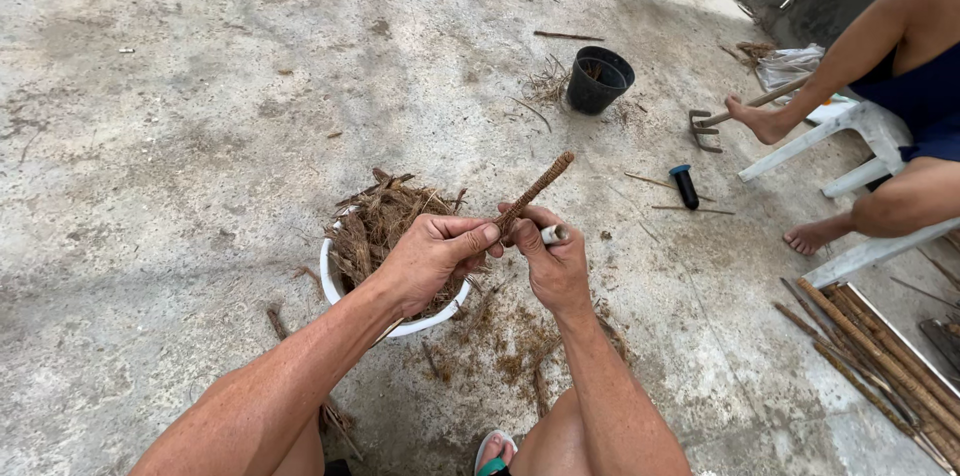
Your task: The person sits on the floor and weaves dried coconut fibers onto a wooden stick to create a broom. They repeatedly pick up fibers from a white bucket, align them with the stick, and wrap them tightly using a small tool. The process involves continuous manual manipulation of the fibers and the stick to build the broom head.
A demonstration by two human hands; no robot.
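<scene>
Both hands [500,251] grip a fibre-wrapped stick [535,191].

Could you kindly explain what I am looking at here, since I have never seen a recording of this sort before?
There is one picture, taken by a camera worn on a person's head and looking down at their own two bare hands; no machine is involved. The left hand grips a thin stick wrapped in brown fibre, which points up and away. The right hand pinches the same stick lower down and also holds a small white spool-like object; I cannot tell exactly what it is. Below the hands, on the concrete floor, stands a white bowl heaped with brown fibre, with loose fibre scattered around it. Farther off are a black pot, a dark spool and a bundle of similar sticks at the right. A second person sits on a white plastic chair at the upper right.
</scene>
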